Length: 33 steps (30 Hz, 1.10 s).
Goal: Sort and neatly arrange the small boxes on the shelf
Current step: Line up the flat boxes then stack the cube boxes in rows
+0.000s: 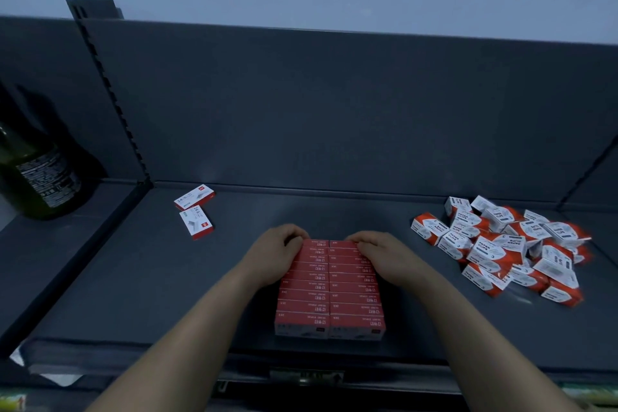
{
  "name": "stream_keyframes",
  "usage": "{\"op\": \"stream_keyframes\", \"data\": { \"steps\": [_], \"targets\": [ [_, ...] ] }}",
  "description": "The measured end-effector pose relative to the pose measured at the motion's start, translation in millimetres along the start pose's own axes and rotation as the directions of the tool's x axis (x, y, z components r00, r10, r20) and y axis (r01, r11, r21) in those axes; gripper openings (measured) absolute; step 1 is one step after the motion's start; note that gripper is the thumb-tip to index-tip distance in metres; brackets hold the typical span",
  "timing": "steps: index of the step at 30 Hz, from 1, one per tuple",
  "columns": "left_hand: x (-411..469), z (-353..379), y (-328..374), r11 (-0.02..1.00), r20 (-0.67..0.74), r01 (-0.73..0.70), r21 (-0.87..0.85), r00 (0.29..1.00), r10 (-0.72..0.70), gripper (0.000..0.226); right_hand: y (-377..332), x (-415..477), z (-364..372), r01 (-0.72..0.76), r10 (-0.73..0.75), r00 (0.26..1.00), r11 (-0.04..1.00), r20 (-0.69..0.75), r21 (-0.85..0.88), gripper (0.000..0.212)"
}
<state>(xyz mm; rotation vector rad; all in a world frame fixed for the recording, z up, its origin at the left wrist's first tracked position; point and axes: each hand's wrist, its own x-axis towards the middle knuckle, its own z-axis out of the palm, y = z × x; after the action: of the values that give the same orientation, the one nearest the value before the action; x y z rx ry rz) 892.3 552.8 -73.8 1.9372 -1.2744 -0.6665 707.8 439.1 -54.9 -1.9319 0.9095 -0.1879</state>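
At six o'clock my left hand (277,252) and right hand (384,256) grip the red block (329,298), seemingly squaring it; next, fetch loose boxes (195,212) at ten.

The 2 white-and-red boxes (197,221) lying beyond and to the left of the left hand (279,249) each carry the number 24/6 in dark print on the white face; the smaller lines beside it are too fine to read. In the pile of white-and-orange boxes (490,249) to the right of the right hand (384,256), several faces read PAPER CLIPS, and some show a 3. The red boxes (329,294) under both hands bear upside-down white lettering, too blurred to read. Far left of the left hand, the bottle (36,170) label shows only illegible fine print.
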Motion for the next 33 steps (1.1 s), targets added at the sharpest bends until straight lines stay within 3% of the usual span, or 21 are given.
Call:
{"op": "stream_keyframes", "data": {
  "steps": [12,17,23,29,33],
  "targets": [
    [0.1,4.2,-0.5,1.000,-0.033,0.004,0.027,0.999,-0.003,0.021,1.9,1.2,8.6,0.001,-0.002,1.000,0.999,-0.023,-0.052,0.029],
    [-0.7,0.6,-1.3,0.998,-0.043,-0.002,0.059,0.999,0.005,0.022,2.0,3.9,3.8,0.006,-0.011,0.999,0.984,-0.030,-0.178,0.027],
    [-3.0,-40.0,-19.3,0.952,-0.309,0.065,0.298,0.951,0.032,0.024,-28.1,27.3,3.4,0.110,-0.168,0.981,0.894,-0.098,-0.435,0.033],
    [-1.4,-99.2,-67.2,0.746,-0.440,0.377,0.549,0.889,-0.126,0.038,-75.5,76.9,36.7,0.302,-0.335,0.941,0.776,0.044,-0.554,0.034],
    [9.9,-113.7,-91.1,0.766,-0.316,0.325,0.555,0.934,-0.167,0.047,-101.0,115.3,68.5,0.398,-0.373,0.914,0.762,0.157,-0.510,0.039]
  ]
}}
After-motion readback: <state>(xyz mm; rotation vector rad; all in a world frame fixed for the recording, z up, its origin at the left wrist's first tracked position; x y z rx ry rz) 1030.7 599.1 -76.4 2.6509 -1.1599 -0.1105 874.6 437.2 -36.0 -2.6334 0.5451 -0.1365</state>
